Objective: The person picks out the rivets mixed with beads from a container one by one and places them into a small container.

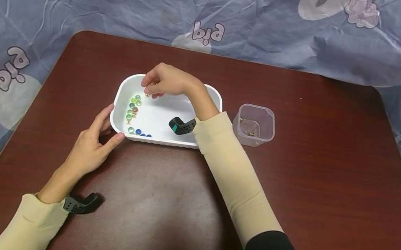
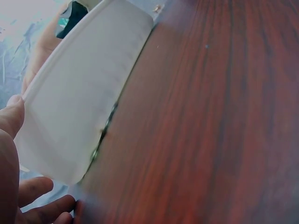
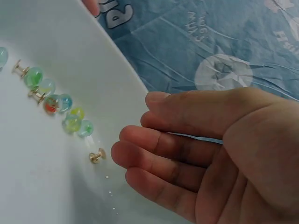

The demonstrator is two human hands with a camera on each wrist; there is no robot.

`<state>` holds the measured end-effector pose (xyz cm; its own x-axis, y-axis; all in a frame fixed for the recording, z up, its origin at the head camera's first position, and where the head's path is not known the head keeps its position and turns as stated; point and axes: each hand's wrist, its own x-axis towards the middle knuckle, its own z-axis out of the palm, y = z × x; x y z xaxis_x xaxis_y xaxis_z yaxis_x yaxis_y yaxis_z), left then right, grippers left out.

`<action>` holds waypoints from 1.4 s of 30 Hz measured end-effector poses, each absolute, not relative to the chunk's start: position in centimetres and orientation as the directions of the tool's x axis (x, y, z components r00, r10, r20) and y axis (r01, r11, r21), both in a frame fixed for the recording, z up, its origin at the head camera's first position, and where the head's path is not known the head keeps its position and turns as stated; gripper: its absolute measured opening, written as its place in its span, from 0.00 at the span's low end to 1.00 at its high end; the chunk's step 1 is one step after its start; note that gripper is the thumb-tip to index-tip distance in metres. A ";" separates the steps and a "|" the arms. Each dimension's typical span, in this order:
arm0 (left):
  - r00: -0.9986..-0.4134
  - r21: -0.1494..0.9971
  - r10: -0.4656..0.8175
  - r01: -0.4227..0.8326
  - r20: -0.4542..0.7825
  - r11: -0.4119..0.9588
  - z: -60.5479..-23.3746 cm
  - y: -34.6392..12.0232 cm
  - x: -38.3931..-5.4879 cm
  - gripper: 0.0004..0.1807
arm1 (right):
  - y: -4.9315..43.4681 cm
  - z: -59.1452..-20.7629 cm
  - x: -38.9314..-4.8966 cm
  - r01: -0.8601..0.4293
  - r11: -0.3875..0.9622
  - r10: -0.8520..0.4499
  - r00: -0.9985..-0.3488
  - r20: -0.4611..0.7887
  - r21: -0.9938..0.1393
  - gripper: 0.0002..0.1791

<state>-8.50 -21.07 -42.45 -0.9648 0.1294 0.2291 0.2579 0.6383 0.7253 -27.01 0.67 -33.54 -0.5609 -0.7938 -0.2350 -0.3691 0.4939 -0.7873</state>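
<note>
A white tray holds glass marbles in green, yellow, red and blue, mostly along its left side and near edge. Among them lie small gold spool-shaped studs. Over the far left part of the tray is my right hand, fingers loosely bent and nothing visible between them; its fingertips are close to one gold stud. My left hand rests at the tray's near left corner, the thumb at the rim and the other fingers relaxed beside the end wall.
To the right of the tray stands a clear plastic box with a few gold studs in it. Both stand on a dark red-brown wooden table. Behind hangs a blue-grey printed cloth. My right forearm crosses over the tray's right part.
</note>
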 end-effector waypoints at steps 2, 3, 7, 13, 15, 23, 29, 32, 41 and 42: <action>-0.964 0.722 0.128 0.259 0.232 0.642 -42.5 -21.1 -8.5 0.42 | 0.4 -33.7 -27.0 -0.387 0.517 -0.790 -0.559 -0.252 -0.764 0.17; -0.964 0.721 0.128 0.260 0.233 0.643 -42.5 -21.1 -8.5 0.42 | 0.3 -33.7 -27.0 -0.394 0.531 -0.787 -0.559 -0.263 -0.751 0.18; -0.963 0.722 0.129 0.262 0.236 0.640 -42.5 -21.1 -8.5 0.42 | -0.2 -34.0 -26.9 -0.414 0.606 -0.754 -0.570 -0.326 -0.679 0.19; -0.965 0.728 0.126 0.258 0.231 0.635 -42.5 -21.1 -8.5 0.41 | -0.9 -34.4 -26.6 -0.458 0.687 -0.709 -0.591 -0.384 -0.564 0.15; -0.965 0.727 0.124 0.256 0.230 0.638 -42.6 -21.1 -8.5 0.41 | -1.0 -34.6 -26.5 -0.467 0.694 -0.704 -0.598 -0.382 -0.548 0.14; -0.967 0.730 0.122 0.250 0.225 0.637 -42.5 -21.2 -8.6 0.41 | -1.5 -35.5 -26.6 -0.492 0.694 -0.699 -0.634 -0.330 -0.525 0.07; -0.968 0.729 0.125 0.246 0.218 0.639 -42.4 -21.1 -8.5 0.41 | -1.8 -36.1 -26.6 -0.477 0.711 -0.680 -0.652 -0.335 -0.516 0.10; -0.968 0.730 0.128 0.247 0.215 0.637 -42.4 -21.1 -8.5 0.41 | -1.9 -36.2 -26.5 -0.482 0.716 -0.679 -0.649 -0.343 -0.505 0.10; -0.968 0.729 0.129 0.248 0.216 0.639 -42.3 -21.1 -8.5 0.42 | -2.0 -36.2 -26.3 -0.530 0.712 -0.691 -0.644 -0.328 -0.460 0.05; -0.968 0.729 0.128 0.246 0.214 0.638 -42.3 -21.1 -8.5 0.42 | -2.0 -36.3 -26.4 -0.538 0.710 -0.695 -0.641 -0.326 -0.454 0.05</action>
<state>-8.52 -21.10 -42.32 -0.9683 0.1284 0.2142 0.2460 0.6383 0.7294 -26.36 -2.02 -36.26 -0.6413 -0.6948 -0.3256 -0.5383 0.7098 -0.4543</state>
